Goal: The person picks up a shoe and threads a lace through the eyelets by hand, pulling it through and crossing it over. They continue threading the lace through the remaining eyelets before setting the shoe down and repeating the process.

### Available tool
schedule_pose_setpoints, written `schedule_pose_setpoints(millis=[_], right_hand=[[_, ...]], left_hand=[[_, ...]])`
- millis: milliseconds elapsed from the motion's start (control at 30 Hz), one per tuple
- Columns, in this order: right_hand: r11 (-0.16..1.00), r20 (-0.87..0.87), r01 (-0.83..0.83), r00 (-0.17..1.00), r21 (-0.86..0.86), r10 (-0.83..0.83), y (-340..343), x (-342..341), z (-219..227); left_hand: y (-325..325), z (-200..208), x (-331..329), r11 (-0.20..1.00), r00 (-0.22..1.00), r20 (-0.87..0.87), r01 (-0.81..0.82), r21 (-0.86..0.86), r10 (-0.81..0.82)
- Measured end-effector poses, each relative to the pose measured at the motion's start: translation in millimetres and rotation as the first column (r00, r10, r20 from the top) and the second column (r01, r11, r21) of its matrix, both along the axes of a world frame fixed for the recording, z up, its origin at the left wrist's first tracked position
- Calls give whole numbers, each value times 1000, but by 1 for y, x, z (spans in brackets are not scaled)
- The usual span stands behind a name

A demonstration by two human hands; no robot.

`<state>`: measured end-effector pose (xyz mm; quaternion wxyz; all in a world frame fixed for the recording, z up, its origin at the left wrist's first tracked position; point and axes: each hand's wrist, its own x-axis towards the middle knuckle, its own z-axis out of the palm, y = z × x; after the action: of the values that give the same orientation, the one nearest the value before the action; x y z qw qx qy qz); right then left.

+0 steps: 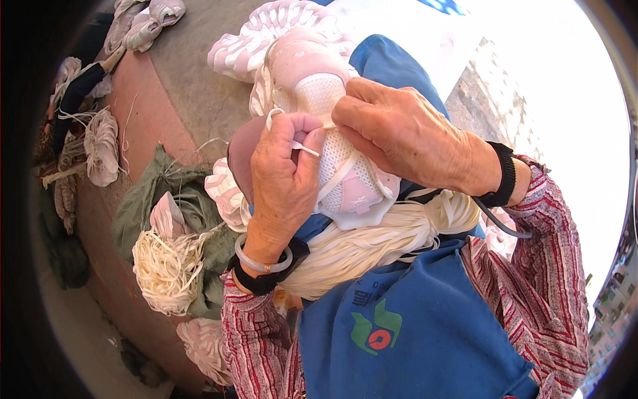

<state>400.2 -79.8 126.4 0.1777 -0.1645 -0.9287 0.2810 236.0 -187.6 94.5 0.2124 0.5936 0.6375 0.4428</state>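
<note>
A pink and white mesh shoe upper (355,183) lies across my lap, its rounded toe end toward me. Between the thumb and forefinger of my left hand (282,176) is a white shoelace (306,149), its narrow tip poking out to the right. My right hand (415,136) is closed with its fingertips against the upper's middle, close beside the left fingers; what they pinch is hidden. One flat lace runs diagonally over the mesh. Below the upper, a thick bundle of cream laces (385,233) rests on my blue apron (425,319).
Stacked pink and white uppers (279,33) lie beyond my hands. At left, a green sack (149,193) sits beside a tangled heap of cream laces (169,269). More bundled uppers (102,146) lie farther left, near another person's dark sleeve (80,90).
</note>
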Motion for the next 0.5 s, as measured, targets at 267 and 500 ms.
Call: schedule_pose_setpoints(millis=[267,500], right_hand=[[994,-39,-30,999,-103,26,1,5,-4],[996,-73,-44,996,81,50,-8,-2,-11]], left_hand=[[-18,2,-1,982,953,287,-44,-183,96],[-12,6,3,969,921,367,-42,-242,131]])
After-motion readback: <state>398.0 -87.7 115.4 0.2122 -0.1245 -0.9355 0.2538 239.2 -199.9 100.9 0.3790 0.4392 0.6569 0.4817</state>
